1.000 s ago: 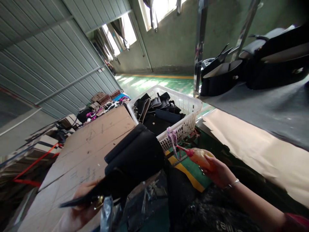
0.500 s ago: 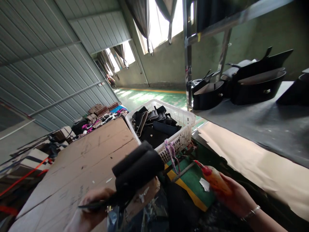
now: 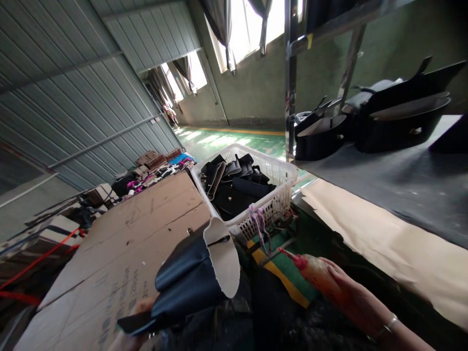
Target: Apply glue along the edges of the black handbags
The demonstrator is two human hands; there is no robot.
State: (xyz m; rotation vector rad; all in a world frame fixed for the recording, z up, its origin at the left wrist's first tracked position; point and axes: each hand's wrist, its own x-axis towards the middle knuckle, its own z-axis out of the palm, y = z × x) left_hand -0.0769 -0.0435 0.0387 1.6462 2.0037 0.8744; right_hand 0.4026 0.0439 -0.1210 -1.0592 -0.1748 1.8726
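Observation:
My left hand (image 3: 143, 305), low in the view and partly covered, is closed on a black leather bag piece (image 3: 188, 280). The piece is curved, and its pale lining shows at the open end, which faces right. A narrow dark flap sticks out at its lower left. On the right, my right hand (image 3: 351, 290) wraps round a squeeze bottle (image 3: 321, 277) with orange-brown contents and a red nozzle. That nozzle points left toward the bag piece, with a gap between them.
A white plastic basket (image 3: 280, 170) full of black bag pieces stands ahead. Cardboard (image 3: 120, 248) covers the surface on the left. At right, a shelf (image 3: 398, 180) carries several black bags above brown paper (image 3: 365, 229). Stacked goods (image 3: 146, 175) lie farther back.
The bag piece has turned, so its pale inside now shows at the right. My right hand has brought the bottle slightly left, nearer the piece.

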